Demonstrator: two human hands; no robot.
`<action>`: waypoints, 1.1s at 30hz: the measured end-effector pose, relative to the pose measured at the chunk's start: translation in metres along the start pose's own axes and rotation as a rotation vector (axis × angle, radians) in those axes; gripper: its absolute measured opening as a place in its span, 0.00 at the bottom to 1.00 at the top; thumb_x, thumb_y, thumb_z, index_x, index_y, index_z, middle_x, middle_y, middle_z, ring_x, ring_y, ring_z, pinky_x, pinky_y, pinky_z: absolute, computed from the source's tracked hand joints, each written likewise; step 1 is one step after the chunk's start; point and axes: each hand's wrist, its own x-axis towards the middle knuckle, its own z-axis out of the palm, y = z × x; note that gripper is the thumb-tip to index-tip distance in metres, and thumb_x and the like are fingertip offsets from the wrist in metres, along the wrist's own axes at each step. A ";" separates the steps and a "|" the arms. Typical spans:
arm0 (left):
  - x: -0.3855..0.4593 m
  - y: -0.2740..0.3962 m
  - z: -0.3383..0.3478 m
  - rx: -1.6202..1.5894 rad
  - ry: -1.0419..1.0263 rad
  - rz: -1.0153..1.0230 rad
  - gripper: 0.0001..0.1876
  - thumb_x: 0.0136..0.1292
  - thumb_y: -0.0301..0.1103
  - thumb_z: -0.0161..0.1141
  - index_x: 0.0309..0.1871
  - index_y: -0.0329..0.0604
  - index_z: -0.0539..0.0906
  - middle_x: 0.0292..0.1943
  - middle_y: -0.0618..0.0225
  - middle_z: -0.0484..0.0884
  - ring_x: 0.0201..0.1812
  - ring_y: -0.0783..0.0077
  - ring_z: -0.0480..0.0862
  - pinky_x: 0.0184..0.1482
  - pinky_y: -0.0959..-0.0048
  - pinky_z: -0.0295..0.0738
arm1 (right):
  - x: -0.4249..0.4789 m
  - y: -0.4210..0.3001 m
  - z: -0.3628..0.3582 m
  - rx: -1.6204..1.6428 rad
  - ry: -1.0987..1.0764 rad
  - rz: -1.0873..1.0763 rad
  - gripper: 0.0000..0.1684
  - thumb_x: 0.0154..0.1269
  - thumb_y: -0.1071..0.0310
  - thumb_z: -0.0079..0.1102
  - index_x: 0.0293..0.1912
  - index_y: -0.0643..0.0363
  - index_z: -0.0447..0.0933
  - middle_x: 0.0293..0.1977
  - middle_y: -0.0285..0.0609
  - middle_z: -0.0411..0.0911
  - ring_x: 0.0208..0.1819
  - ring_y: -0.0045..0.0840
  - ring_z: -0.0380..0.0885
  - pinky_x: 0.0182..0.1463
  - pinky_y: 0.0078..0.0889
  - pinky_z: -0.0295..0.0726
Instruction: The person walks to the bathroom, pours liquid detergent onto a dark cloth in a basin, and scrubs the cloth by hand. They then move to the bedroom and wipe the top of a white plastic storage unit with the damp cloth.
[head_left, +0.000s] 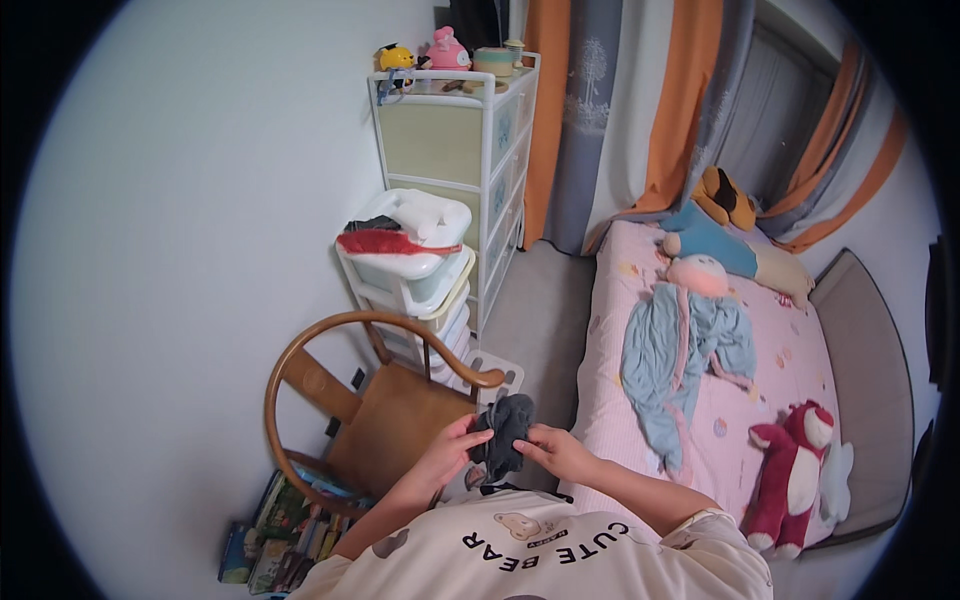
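A small bunched dark grey cloth (507, 435) is held up in front of my body, a little above waist height. My left hand (459, 442) pinches its left edge, with the thumb lying over the fabric. On the opposite side, my right hand (556, 453) grips the cloth between thumb and fingers. The cloth is folded on itself, so whether it is a garment cannot be made out. Just to the left stands a wooden armchair (405, 420) with a curved rail.
Against the wall stand a plastic drawer tower (431, 142) and stacked lidded bins (442, 262), topped with red and white cloth items. Books (296, 540) lie beside the chair. At right is a bed (607, 360) with blue-green pajamas (660, 360), a red plush bear (795, 480) and pillows.
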 end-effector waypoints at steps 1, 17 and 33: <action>0.016 0.002 -0.005 -0.045 0.010 -0.028 0.13 0.67 0.27 0.59 0.54 0.38 0.75 0.48 0.70 0.79 0.49 0.78 0.78 0.53 0.77 0.73 | 0.013 0.001 -0.015 -0.119 -0.018 -0.023 0.16 0.68 0.58 0.58 0.34 0.63 0.75 0.30 0.51 0.75 0.32 0.43 0.76 0.38 0.39 0.74; 0.239 0.051 -0.060 0.336 0.273 0.157 0.18 0.68 0.31 0.58 0.58 0.36 0.72 0.50 0.70 0.77 0.52 0.79 0.75 0.56 0.75 0.70 | 0.262 0.128 -0.129 0.577 -0.218 0.072 0.26 0.59 0.79 0.64 0.57 0.62 0.68 0.48 0.35 0.74 0.52 0.18 0.72 0.60 0.23 0.69; 0.210 -0.035 0.016 -0.074 1.281 0.576 0.21 0.68 0.33 0.59 0.62 0.40 0.69 0.53 0.69 0.77 0.54 0.77 0.76 0.58 0.74 0.69 | 0.364 0.122 -0.099 1.113 -1.562 0.750 0.27 0.70 0.59 0.46 0.64 0.61 0.66 0.55 0.40 0.75 0.53 0.21 0.74 0.55 0.26 0.74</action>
